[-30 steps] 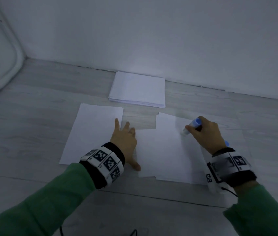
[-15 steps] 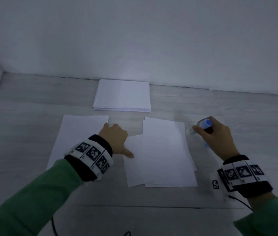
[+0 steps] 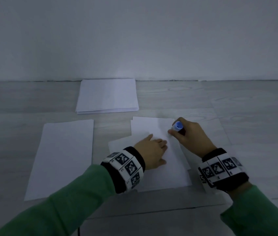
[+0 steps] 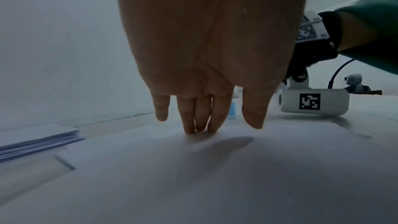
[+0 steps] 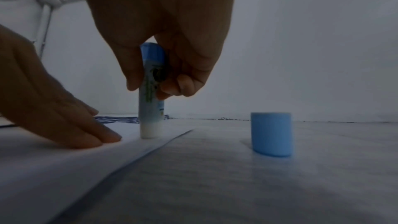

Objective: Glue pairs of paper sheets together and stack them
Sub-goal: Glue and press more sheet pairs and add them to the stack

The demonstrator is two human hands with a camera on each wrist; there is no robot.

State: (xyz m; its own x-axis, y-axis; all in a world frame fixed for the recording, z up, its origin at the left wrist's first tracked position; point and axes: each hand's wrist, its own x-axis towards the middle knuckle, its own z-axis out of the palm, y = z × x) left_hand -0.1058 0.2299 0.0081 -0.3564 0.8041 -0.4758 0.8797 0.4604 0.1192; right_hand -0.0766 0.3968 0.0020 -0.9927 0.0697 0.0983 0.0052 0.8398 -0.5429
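The left hand (image 3: 151,151) lies flat, fingers (image 4: 200,118) straight and pressing the top sheet (image 3: 162,167) of the nearest pile, which sits on the floor (image 3: 236,99) directly in front of the person. Just beyond it, the right hand (image 3: 191,135) grasps the glue stick (image 5: 151,91) with curled fingers, holding it upright with its white tip on the same sheet, close to the right edge. Judged step: applying glue. Keep the stick vertical, press lightly, and stroke away from the holding hand (this keeps the paper from buckling). Cover edges and corners. The blue cap (image 5: 271,134) stands to the right, apart from the paper. A single sheet (image 3: 63,157) lies left. Farthest, by the wall, rests the stack (image 3: 107,96).
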